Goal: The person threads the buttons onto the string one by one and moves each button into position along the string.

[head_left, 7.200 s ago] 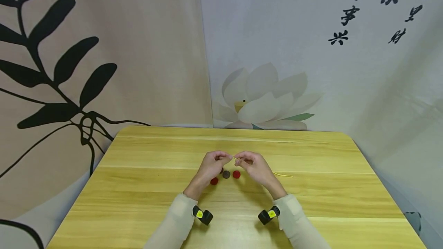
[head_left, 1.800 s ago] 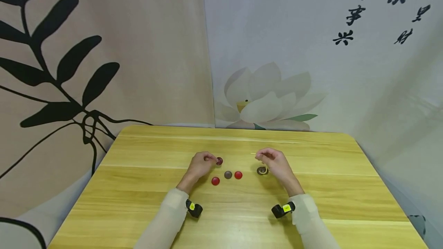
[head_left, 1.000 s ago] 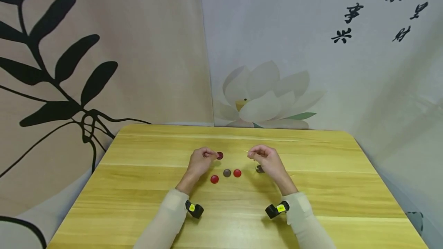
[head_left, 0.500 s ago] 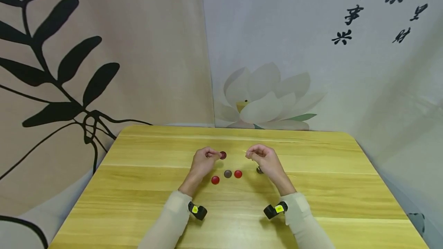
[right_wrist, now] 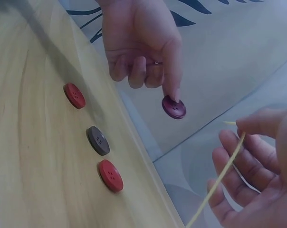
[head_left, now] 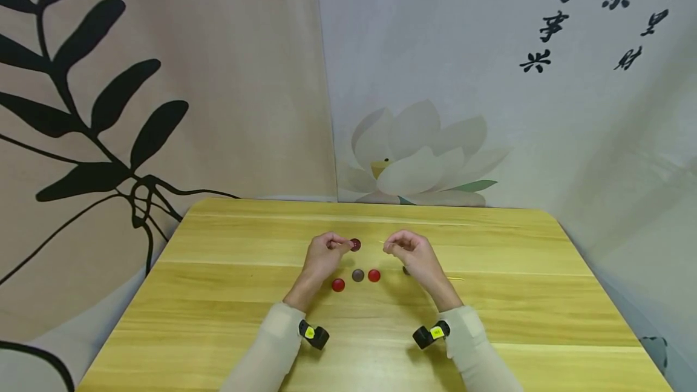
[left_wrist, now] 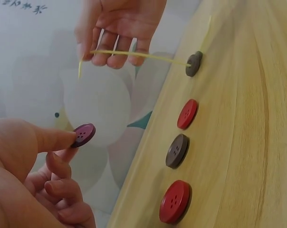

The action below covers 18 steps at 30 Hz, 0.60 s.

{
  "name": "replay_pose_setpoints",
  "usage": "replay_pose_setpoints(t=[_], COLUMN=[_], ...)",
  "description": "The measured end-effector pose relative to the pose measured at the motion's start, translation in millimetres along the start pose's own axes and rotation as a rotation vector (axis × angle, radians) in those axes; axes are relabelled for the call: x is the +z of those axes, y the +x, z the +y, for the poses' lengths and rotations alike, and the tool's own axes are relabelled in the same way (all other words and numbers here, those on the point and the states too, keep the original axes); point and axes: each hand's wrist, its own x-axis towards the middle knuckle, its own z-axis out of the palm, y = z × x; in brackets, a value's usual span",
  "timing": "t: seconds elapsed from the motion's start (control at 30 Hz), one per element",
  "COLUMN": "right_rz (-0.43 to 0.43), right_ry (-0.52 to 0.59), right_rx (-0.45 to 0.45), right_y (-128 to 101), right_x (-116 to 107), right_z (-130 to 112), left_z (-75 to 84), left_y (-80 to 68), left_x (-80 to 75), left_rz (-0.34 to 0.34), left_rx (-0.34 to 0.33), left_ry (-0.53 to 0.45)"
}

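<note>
the left hand (head_left: 322, 257) pinches a purple button (head_left: 355, 244) above the table (head_left: 218, 295), its face toward the right hand (head_left: 409, 254). that hand pinches a yellow cord (left_wrist: 134, 54), tip pointing left, running back to a threaded dark button (left_wrist: 193, 63). a clear gap lies between tip and button.

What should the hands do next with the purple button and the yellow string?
Probably bring the yellow string tip to a hole in the purple button. The left hand pinches the button in the air, the right hand pinches the string, and a gap separates them.
</note>
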Motion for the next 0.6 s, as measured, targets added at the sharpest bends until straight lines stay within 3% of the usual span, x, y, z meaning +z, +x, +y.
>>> replay_pose_setpoints(t=[0.6], right_rz=[0.008], right_ry=[-0.030], right_rx=[-0.023], right_y=[0.3], right_x=[2.9], right_z=[-0.3], left_z=[6.4], left_y=[-2.5], left_x=[8.8], left_rz=[0.018], left_rx=[0.018], left_ry=[-0.013])
